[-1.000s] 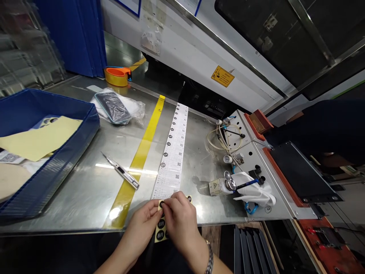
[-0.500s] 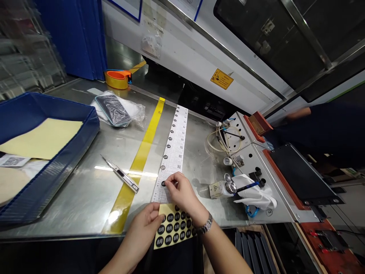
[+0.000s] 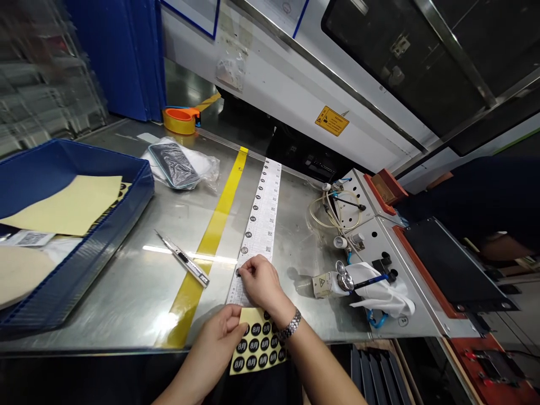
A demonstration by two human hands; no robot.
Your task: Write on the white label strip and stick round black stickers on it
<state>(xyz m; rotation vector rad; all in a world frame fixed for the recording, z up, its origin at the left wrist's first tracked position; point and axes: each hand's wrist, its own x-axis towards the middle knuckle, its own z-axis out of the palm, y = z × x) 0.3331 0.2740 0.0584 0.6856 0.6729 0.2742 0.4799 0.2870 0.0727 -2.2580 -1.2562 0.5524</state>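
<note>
My left hand (image 3: 217, 337) is closed on the edge of a yellow sticker sheet (image 3: 252, 347), gripped between thumb and fingers at the table's front edge. Rows of round black stickers marked "8月" cover the sheet. My right hand (image 3: 262, 282), with a metal watch band at the wrist, has thumb and forefinger pinched at a round black sticker (image 3: 238, 272), over the left side of a white label strip (image 3: 258, 239). The fingertips partly cover that sticker. Farther up, the strip carries a line of similar round stickers and small printed codes. My right forearm hides part of the sheet.
Left of the strip, a utility knife (image 3: 182, 259) lies across yellow floor-type tape (image 3: 219, 211). A blue bin (image 3: 126, 211) with paper sheets stands at the left. Bagged phone-like item (image 3: 175, 166), tape roll (image 3: 179, 121), oil bottle (image 3: 324, 285) and fixture box (image 3: 382, 242) stand around. Another person (image 3: 468, 197) is at right.
My right thumb and forefinger have shifted slightly left over the sticker on the strip, covering more of it. The left hand still holds the sheet. The camera view has shifted a little.
</note>
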